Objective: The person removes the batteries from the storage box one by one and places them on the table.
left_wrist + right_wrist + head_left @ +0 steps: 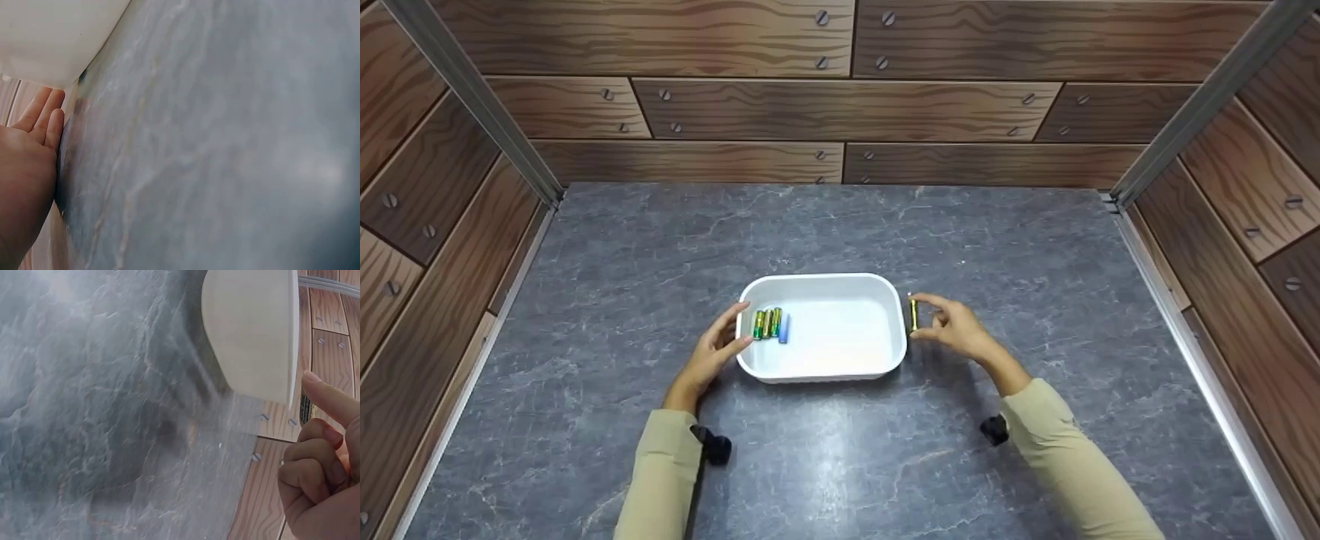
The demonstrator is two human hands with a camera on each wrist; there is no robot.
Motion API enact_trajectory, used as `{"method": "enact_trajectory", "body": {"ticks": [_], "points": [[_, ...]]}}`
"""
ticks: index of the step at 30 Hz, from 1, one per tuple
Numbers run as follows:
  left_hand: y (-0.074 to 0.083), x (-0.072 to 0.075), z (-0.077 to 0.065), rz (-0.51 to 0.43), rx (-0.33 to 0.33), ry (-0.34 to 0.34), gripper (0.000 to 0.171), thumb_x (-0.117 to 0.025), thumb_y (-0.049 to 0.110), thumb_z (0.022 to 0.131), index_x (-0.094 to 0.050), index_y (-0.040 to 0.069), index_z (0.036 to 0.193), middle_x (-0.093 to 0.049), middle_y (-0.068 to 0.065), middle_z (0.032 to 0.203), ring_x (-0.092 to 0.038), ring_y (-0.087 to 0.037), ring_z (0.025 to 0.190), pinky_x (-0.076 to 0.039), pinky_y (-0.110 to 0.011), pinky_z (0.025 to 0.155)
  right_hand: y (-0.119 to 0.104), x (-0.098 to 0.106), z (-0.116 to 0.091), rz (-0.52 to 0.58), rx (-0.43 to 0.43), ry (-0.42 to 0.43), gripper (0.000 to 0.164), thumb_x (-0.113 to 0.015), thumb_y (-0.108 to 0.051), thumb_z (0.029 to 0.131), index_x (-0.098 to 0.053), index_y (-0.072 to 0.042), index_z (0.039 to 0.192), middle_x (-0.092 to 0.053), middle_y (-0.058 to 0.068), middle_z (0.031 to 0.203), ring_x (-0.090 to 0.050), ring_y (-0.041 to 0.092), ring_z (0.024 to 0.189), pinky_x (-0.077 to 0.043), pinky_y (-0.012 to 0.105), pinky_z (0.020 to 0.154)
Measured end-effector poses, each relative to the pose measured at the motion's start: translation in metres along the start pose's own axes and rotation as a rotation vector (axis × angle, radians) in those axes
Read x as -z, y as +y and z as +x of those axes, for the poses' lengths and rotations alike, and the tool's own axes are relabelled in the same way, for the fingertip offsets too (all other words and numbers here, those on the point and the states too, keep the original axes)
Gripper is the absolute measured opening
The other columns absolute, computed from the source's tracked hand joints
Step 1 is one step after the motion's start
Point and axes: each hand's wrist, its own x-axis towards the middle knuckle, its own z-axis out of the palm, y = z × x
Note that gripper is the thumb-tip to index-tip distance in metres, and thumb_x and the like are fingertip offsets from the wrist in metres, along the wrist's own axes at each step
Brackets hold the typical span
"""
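A white plastic tray (840, 371) with rounded corners sits on the dark marbled table. At its left end lie several green-and-gold batteries (767, 324) side by side, with a blue battery (784, 328) beside them. My left hand (711, 358) rests against the tray's left end, thumb and index finger at the rim; the left wrist view shows its other fingers extended near the tray's outer wall. Just off the tray's right end, my right hand (958, 330) pinches a gold battery (914, 315) by its ends between thumb and index finger. Its remaining fingers are curled (315, 464).
The marbled table (825, 225) extends around the tray on every side. Wood-patterned panels (847, 109) stand at the back and along both sides, with metal rails (1207, 375) at the edges. A black wrist camera (994, 430) sits at the right cuff.
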Motion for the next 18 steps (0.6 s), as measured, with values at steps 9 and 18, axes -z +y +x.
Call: {"method": "enact_trajectory", "body": {"ticks": [9,18], "points": [[0.000,0.000,0.000,-0.020,-0.012,-0.002,0.059,-0.058,0.000,0.092,-0.037,0.003,0.147,-0.045,-0.027,0.145,-0.048,-0.040,0.131,-0.047,-0.017,0.090,0.010,-0.003,0.004,-0.042,-0.060,-0.011,0.060,-0.076,-0.003,0.077,-0.052,0.004,0.132,-0.036,-0.010,0.051,-0.031,0.001,0.046,-0.026,0.016,0.047],[0.000,0.000,-0.001,0.016,-0.024,0.002,0.058,-0.059,0.002,0.092,-0.038,0.004,0.147,-0.047,-0.026,0.143,-0.052,-0.036,0.127,-0.047,-0.018,0.090,0.028,-0.012,0.009,-0.052,-0.098,-0.026,0.059,-0.075,-0.001,0.077,-0.051,0.006,0.131,-0.039,-0.012,0.050,-0.035,0.000,0.046,-0.028,0.016,0.046]]}}
